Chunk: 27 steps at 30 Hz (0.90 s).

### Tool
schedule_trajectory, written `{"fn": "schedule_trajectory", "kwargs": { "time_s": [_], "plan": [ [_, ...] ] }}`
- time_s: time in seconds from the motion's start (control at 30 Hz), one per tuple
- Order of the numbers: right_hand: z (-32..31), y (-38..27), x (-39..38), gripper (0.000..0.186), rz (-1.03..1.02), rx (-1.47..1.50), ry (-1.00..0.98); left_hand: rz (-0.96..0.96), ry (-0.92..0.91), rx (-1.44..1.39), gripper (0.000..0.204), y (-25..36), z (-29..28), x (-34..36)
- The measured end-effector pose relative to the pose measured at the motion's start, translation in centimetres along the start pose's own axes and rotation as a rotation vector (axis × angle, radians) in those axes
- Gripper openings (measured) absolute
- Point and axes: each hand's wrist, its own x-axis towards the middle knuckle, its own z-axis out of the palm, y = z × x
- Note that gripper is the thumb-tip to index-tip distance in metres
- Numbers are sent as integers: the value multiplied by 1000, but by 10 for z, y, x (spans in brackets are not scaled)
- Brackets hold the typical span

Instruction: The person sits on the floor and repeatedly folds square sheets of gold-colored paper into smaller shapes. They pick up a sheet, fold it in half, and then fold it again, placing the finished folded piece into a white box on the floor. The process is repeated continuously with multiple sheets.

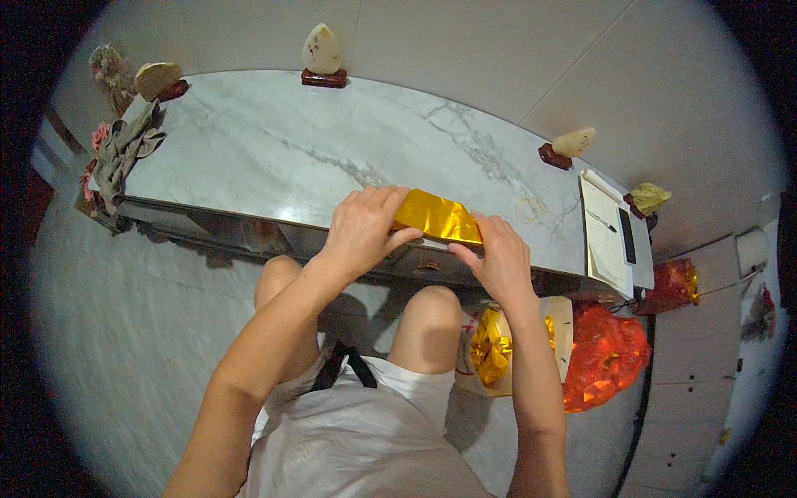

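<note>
A shiny gold foil paper piece [437, 216], with a flat rectangular top and a folded look, is at the front edge of the marble-patterned tabletop [274, 141]. My left hand [363, 226] grips its left end, fingers on the far side and thumb along the near side. At the right end, my right hand [501, 256] holds it the same way, thumb tucked at the near lower edge. The underside of the foil piece is hidden from me.
A carton [558, 324] with gold foil pieces [491, 349] stands on the floor at right, beside a red shiny bag [606, 357]. The tabletop bears a notebook [604, 236], a pen [599, 219], a phone [627, 236], a grey cloth [126, 153] and several ornamental stones [322, 50] on stands.
</note>
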Motion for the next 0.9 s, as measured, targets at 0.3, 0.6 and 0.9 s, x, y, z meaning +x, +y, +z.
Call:
{"fn": "schedule_trajectory", "kwargs": {
  "time_s": [0.3, 0.6, 0.9],
  "plan": [
    [-28, 10, -7, 31, -45, 96, 41, 19, 50, 3, 65, 6, -10, -9],
    [-24, 1, -2, 29, -37, 71, 16, -24, 93, -23, 56, 6, -4, -17],
    [-14, -1, -5, 34, -37, -56, 25, -31, 136, -71, 48, 4, -3, -19]
  ]
}}
